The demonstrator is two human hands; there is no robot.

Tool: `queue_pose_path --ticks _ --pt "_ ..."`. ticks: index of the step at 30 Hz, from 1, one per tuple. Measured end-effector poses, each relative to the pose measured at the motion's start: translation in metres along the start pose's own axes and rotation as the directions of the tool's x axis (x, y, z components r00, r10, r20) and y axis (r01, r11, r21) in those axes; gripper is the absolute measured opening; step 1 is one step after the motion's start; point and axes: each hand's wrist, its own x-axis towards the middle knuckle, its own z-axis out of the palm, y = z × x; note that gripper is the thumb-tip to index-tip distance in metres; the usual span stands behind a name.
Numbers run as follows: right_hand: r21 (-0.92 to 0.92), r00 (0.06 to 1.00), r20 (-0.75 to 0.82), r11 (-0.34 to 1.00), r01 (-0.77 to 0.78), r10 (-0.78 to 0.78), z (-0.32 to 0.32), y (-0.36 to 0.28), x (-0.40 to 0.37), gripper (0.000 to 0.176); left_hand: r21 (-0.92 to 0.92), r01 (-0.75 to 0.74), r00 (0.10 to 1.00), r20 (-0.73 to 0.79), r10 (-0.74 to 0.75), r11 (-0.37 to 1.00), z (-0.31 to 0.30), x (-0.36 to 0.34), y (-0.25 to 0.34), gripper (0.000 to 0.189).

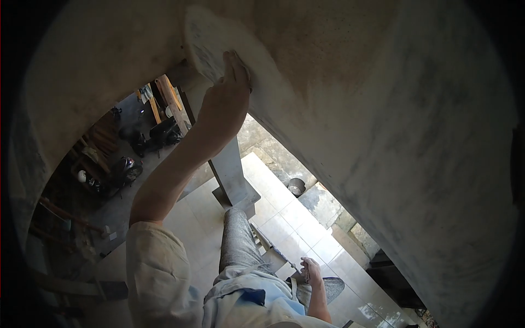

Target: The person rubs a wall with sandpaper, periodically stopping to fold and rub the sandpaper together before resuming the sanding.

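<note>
My left hand [232,82] reaches up to a curved, dusty plastered surface [350,131], its fingers pressed together against a pale, powdery patch [219,35]. A thin edge shows beside the fingers, but what they hold is hidden. Low and to the right, my right hand [311,271] hangs near my leg, with whitish dust on it and its fingers curled. Whatever is in it is too small to make out. Close by runs a thin dark rod [276,249].
A grey board or beam [229,164] stands in front of my leg on pale floor tiles [322,243]. A round dark pot [296,186] sits beyond the tile edge. Motorbikes [126,169] and timber planks [170,98] are at the left. A dark box [396,279] lies lower right.
</note>
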Motion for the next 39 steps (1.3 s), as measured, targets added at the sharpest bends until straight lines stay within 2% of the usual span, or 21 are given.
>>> queue_pose_path --ticks 2,3,6,9,12,14,15,19,22,23,26,27,31,34,35,36,38,39 --pt "0.004 0.999 -0.01 1.0 -0.031 0.031 0.0 0.002 -0.002 0.029 -0.051 0.032 0.998 0.054 -0.03 0.998 0.006 0.005 -0.015 0.058" --pt "-0.055 1.0 -0.027 0.999 0.0 -0.001 0.0 0.004 0.004 0.03 -0.022 0.081 0.988 0.135 -0.077 0.996 0.001 0.014 -0.021 0.058" --pt "-0.108 1.0 -0.014 0.994 0.0 -0.001 -0.004 0.002 0.003 0.029 -0.007 0.123 0.982 0.143 -0.121 0.992 0.006 0.013 -0.017 0.058" --pt "-0.164 0.998 -0.065 0.986 -0.007 -0.004 -0.001 0.001 0.007 0.029 -0.124 0.017 0.992 0.123 -0.002 0.992 -0.017 -0.007 0.01 0.059" --pt "-0.302 0.998 -0.063 0.953 0.0 -0.02 0.0 0.013 0.009 0.031 -0.065 0.055 0.994 0.098 -0.048 0.996 0.004 0.009 -0.014 0.062" --pt "-0.457 0.996 -0.022 0.887 0.07 -0.09 0.002 0.018 0.015 0.032 0.031 0.091 0.976 0.197 -0.095 0.995 -0.007 0.014 -0.009 0.063" --pt "-0.45 0.995 -0.033 0.891 0.065 -0.089 0.005 0.017 0.011 0.033 0.082 0.103 0.964 0.239 -0.12 0.991 -0.012 0.018 -0.005 0.063" --pt "-0.379 0.994 -0.092 0.925 0.017 -0.055 0.015 0.005 -0.001 0.032 0.003 -0.016 0.989 0.146 0.015 1.0 -0.018 -0.012 0.018 0.06" --pt "-0.453 0.996 -0.077 0.892 0.0 -0.04 0.014 0.001 0.0 0.032 0.036 0.105 0.985 0.138 -0.109 0.994 0.003 0.008 -0.007 0.06" --pt "-0.56 0.983 -0.021 0.817 0.137 -0.18 -0.003 0.025 0.029 0.033 0.047 0.144 0.979 0.14 -0.149 0.988 0.004 0.01 -0.004 0.06" --pt "-0.511 0.985 -0.099 0.857 0.072 -0.142 -0.009 0.022 0.029 0.033 0.026 -0.001 0.99 0.143 -0.002 1.0 -0.017 -0.009 0.019 0.062" --pt "-0.514 0.986 -0.106 0.856 0.06 -0.132 -0.019 0.03 0.04 0.033 0.007 -0.01 0.979 0.201 0.009 1.0 -0.028 -0.014 0.027 0.063" --pt "-0.578 0.989 -0.1 0.815 0.029 -0.106 -0.019 0.029 0.034 0.036 -0.055 0.14 0.974 0.186 -0.128 0.989 -0.002 0.009 -0.004 0.066" --pt "-0.599 0.988 -0.111 0.801 0.016 -0.103 -0.004 0.007 0.007 0.038 0.052 0.133 0.967 0.21 -0.141 0.99 -0.008 0.008 0.003 0.066" --pt "-0.614 0.986 -0.121 0.789 0.016 -0.114 -0.007 0.011 0.012 0.039 0.038 0.078 0.987 0.138 -0.083 0.996 -0.016 -0.001 0.014 0.065" --pt "-0.627 0.983 -0.128 0.779 0.02 -0.128 -0.013 0.019 0.02 0.04 0.059 0.014 0.988 0.153 -0.023 0.998 -0.022 -0.011 0.027 0.062" --pt "-0.663 0.98 -0.118 0.747 0.041 -0.158 -0.01 0.027 0.034 0.041 -0.033 -0.01 0.972 0.234 0.018 0.999 -0.03 -0.013 0.026 0.063" --pt "-0.688 0.979 -0.104 0.723 0.056 -0.175 -0.01 0.029 0.035 0.04 -0.037 0.045 0.97 0.242 -0.035 0.998 -0.024 -0.007 0.018 0.063"
